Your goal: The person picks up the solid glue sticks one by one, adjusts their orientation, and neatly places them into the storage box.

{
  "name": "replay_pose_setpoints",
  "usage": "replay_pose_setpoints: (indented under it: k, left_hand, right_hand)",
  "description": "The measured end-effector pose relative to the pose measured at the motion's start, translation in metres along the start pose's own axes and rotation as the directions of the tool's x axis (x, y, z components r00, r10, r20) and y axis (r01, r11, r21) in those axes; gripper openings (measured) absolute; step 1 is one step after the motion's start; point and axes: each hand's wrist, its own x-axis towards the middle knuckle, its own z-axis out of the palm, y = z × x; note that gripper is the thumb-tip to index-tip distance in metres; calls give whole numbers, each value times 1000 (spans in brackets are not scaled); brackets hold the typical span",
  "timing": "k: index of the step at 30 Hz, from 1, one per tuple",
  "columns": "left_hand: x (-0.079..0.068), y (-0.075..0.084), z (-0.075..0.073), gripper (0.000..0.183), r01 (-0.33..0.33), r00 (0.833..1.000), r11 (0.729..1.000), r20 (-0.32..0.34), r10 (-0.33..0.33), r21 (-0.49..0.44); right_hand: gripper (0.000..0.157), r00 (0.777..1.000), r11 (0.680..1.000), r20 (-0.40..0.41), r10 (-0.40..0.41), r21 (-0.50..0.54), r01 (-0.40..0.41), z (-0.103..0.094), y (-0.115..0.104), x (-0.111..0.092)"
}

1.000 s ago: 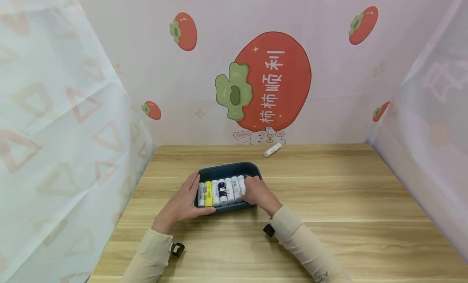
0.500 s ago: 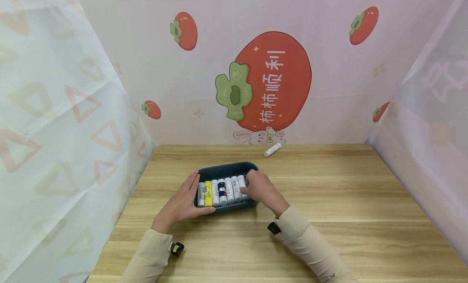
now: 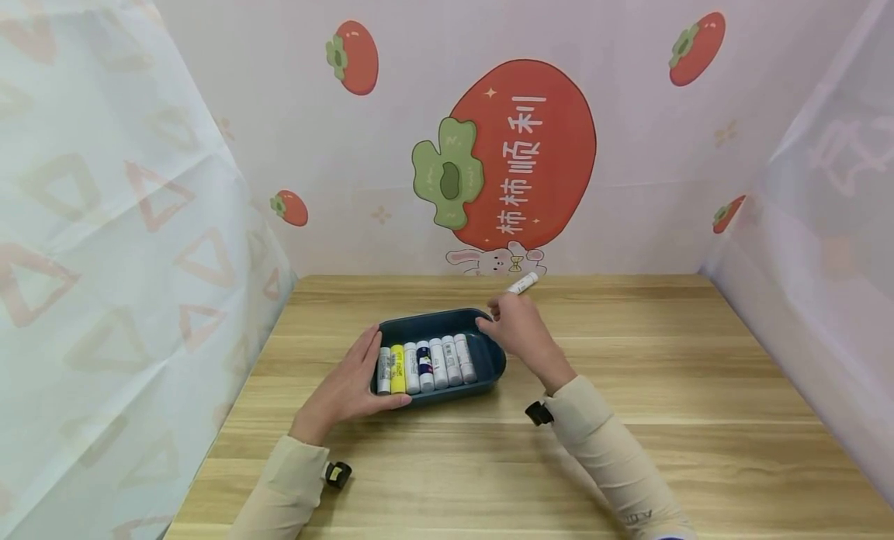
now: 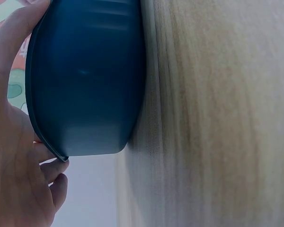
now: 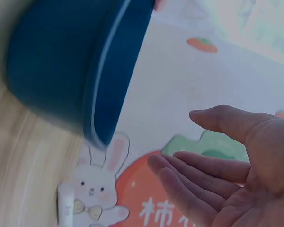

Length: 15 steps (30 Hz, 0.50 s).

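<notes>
A dark blue plastic tray [image 3: 491, 358] stands on the table with several capped cylindrical tubes lined up inside, among them a yellow tube [image 3: 397, 369] and a navy one [image 3: 424, 361]. My left hand [image 3: 349, 381] grips the tray's left end, thumb along the near side and fingers at the far rim. In the left wrist view, its fingertips curl at the rim of the tray [image 4: 90, 80]. My right hand [image 3: 520, 329] is over the back right corner, holding nothing. Its fingers reach toward a lone white tube [image 3: 527, 282] lying behind the tray, partly hidden by the hand.
The wooden table [image 3: 663, 385] ends at a printed backdrop [image 3: 649, 175] just behind the lone tube. Cloth side walls [image 3: 119, 253] slope in on both sides. Inside the tray, the right end shows bare floor beside the last tube.
My right hand has released the rightmost tube in the tray, then moved up and right past the corner toward the lone tube. The left hand and the tray have stayed put.
</notes>
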Motion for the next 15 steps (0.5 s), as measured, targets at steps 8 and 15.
replay_pose_setpoints:
  k: [8,15]
  left_hand:
    - [0,0,-1,139,5,1000,1000,6,-5,-12]
    - [-1,0,-1,139,4,1000,1000,5,-4,-12]
  right_hand:
    - [30,996,999,-91,18,29,-16,-5,37,22]
    - [42,981,994,-178,77,90,-62,5,72,39]
